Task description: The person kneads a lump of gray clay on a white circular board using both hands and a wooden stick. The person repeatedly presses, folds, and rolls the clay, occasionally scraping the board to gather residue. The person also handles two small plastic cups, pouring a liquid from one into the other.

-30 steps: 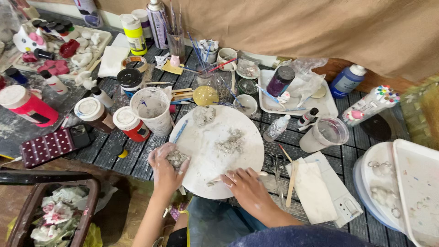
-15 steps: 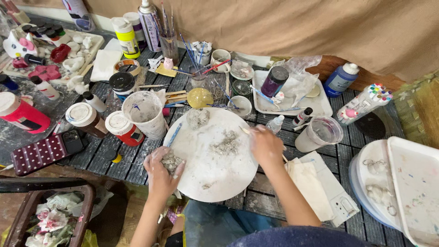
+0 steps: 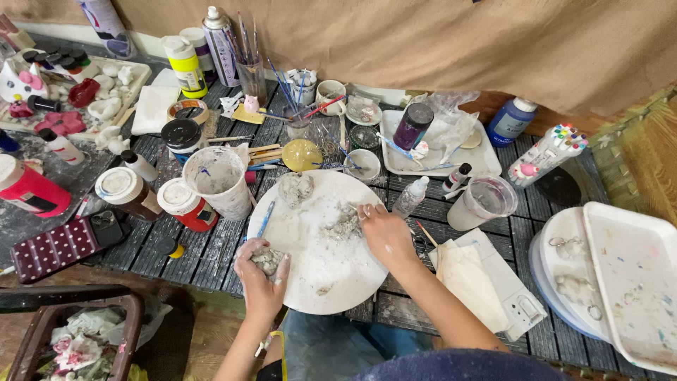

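While left hand (image 3: 262,274) cups one clay lump (image 3: 267,259), right hand (image 3: 384,233) touches second (image 3: 342,227).

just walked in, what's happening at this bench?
A person is working grey clay on a round white board set on a cluttered dark slatted table. The left hand cups a lump of clay at the board's near-left edge. The right hand reaches to a crumbly clay pile mid-board, fingertips on it. Another clay lump sits at the far edge, with paint jars, brushes and bottles around.
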